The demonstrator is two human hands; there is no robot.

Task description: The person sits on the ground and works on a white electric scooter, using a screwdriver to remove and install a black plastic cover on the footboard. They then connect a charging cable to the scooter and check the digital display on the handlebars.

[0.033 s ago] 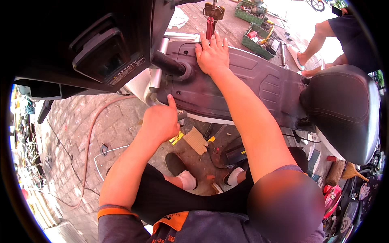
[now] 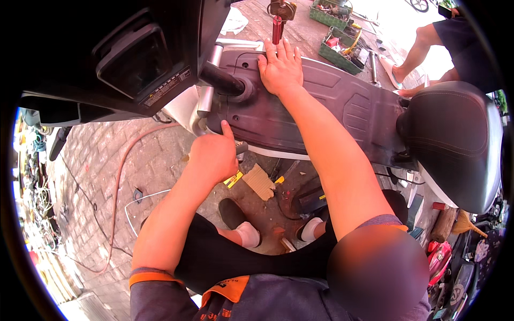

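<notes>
A scooter's dark floorboard (image 2: 342, 117) lies across the view, beneath a black front panel (image 2: 123, 53) and beside a steering column (image 2: 222, 79). My right hand (image 2: 281, 69) rests on its far front part, fingers spread, right of the column. My left hand (image 2: 214, 155) is at the near edge, index finger stretched onto the board near a screw hole (image 2: 235, 117), its other fingers curled round a grey bar (image 2: 241, 147), mostly hidden. Keys with a red fob (image 2: 276, 29) hang above my right hand. A black seat (image 2: 450, 139) is at the right.
Green tool baskets (image 2: 340, 56) stand on the paving beyond the scooter. A person's leg (image 2: 417, 51) is at upper right. A hose (image 2: 128, 150), cardboard (image 2: 259, 179) and cables lie nearby on the ground. Assorted clutter (image 2: 37, 224) lines the left and right sides.
The scooter and surroundings sit very slightly higher in the view. Both hands keep their places on and beside the floorboard.
</notes>
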